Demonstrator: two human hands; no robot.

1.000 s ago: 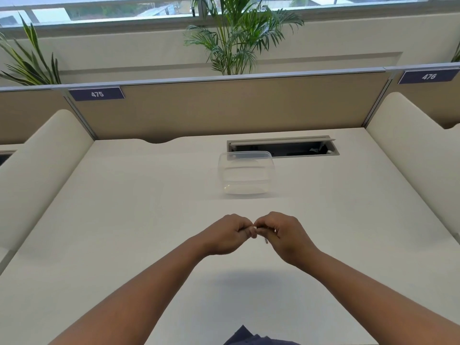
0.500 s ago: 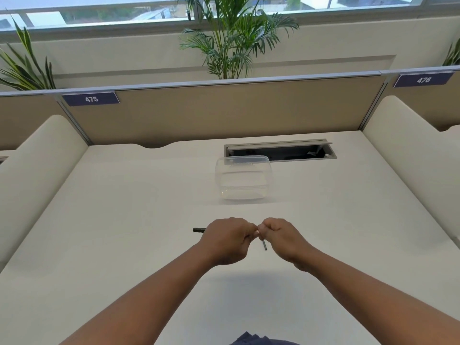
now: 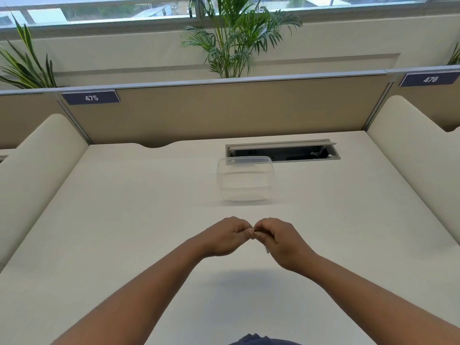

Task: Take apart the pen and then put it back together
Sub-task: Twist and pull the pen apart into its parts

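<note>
While fists meet above desk point(image 3: 124, 232), left hand point(image 3: 225, 236) and right hand point(image 3: 283, 241) each clench pen point(image 3: 257, 229); clear container point(image 3: 245, 181) farther off.

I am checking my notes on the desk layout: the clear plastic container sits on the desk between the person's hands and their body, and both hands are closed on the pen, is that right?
Not quite: the head view shows the clear plastic container beyond the hands, toward the divider, not between them and the body. The left hand and right hand are indeed closed on the pen.
</note>
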